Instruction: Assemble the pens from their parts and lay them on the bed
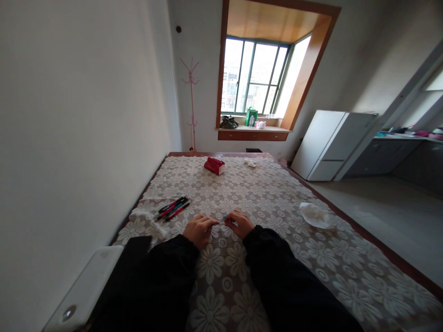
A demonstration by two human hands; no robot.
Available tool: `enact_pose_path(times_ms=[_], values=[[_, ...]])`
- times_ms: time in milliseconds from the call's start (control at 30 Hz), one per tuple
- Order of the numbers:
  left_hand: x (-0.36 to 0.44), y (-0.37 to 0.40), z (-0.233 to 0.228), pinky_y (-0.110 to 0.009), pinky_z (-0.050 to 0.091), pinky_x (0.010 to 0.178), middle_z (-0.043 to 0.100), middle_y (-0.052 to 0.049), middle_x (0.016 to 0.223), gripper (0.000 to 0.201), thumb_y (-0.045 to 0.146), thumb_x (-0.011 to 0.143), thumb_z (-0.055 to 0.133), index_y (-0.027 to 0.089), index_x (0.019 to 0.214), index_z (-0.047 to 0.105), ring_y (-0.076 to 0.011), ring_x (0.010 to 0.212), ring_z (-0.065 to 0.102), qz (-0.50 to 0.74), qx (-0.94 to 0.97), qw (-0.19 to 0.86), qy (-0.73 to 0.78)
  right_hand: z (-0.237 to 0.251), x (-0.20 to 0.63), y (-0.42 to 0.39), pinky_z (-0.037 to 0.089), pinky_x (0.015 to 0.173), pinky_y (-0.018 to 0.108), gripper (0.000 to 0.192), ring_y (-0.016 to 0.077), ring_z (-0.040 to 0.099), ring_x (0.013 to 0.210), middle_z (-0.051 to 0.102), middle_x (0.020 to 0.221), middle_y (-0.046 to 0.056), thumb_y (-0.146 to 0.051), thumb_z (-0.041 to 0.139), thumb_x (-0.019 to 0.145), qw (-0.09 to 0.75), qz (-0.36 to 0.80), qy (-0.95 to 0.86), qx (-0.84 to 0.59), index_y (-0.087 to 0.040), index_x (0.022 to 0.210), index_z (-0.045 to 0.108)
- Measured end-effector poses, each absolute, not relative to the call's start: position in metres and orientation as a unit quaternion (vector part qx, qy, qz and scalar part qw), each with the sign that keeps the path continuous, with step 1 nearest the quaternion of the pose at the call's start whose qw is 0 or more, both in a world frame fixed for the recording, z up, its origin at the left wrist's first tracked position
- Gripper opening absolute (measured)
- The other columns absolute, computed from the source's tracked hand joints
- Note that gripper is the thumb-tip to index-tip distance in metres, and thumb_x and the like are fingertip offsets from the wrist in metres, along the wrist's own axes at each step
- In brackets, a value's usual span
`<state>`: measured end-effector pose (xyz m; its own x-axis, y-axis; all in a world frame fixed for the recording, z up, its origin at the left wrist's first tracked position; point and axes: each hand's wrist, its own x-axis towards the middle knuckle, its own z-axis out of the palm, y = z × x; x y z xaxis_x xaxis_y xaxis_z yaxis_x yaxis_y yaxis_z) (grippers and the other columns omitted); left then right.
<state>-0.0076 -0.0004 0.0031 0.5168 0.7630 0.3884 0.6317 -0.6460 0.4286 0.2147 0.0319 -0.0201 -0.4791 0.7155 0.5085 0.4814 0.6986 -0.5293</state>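
Over the middle of the tablecloth (211, 260), my left hand (200, 229) and my right hand (238, 223) face each other with a narrow gap between their fingertips. My right thumb and fingers are pinched on a small blue piece (224, 216), mostly hidden, so its kind does not show. The fingers of my left hand are also closed, pointing toward it; what they hold is too small to make out. To the left of my left hand lies a loose bundle of several pens (174, 208) in black, red and teal.
A red soft pack of tissues (213, 166) lies toward the table's far end, with a small crumpled white piece (250, 163) to its right. A crumpled white tissue (315, 215) rests at the right. A white device (86, 286) sits at the lower left by the wall.
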Motion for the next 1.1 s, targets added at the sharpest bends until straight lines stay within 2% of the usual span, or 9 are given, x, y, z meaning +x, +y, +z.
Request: enact_pose_path(times_ms=[467,700,1100], values=[[-0.0077,-0.0006,0.0029,-0.034,0.048,0.084,0.069,-0.001,0.102,0.038,0.013,0.085,0.046,0.029,0.115,0.063,-0.0192,0.093,0.056,0.283,0.861,0.117,0.406,-0.0226,0.2148,0.0331,0.047,0.067,0.029,0.005,0.0150,0.057,0.066,0.061,0.074,0.002,-0.022,0.064,0.081,0.363,0.195,-0.829,-0.377,-0.019,0.084,0.063],[-0.0073,-0.0011,0.0044,-0.033,0.047,0.084,0.069,-0.002,0.100,0.036,0.012,0.084,0.047,0.028,0.111,0.065,-0.0188,0.093,0.057,0.282,0.859,0.121,0.410,-0.0217,0.2139,0.0320,0.048,0.067,0.029,0.009,0.0148,0.059,0.067,0.063,0.075,0.002,-0.028,0.062,0.083,0.355,0.216,-0.828,-0.377,-0.019,0.086,0.062],[-0.0075,-0.0014,0.0043,-0.033,0.047,0.083,0.069,-0.001,0.100,0.036,0.009,0.082,0.048,0.028,0.107,0.065,-0.0194,0.093,0.056,0.278,0.859,0.121,0.412,-0.0229,0.2130,0.0323,0.047,0.065,0.028,0.011,0.0147,0.058,0.065,0.064,0.077,0.002,-0.026,0.063,0.082,0.350,0.212,-0.836,-0.366,-0.019,0.089,0.060]])
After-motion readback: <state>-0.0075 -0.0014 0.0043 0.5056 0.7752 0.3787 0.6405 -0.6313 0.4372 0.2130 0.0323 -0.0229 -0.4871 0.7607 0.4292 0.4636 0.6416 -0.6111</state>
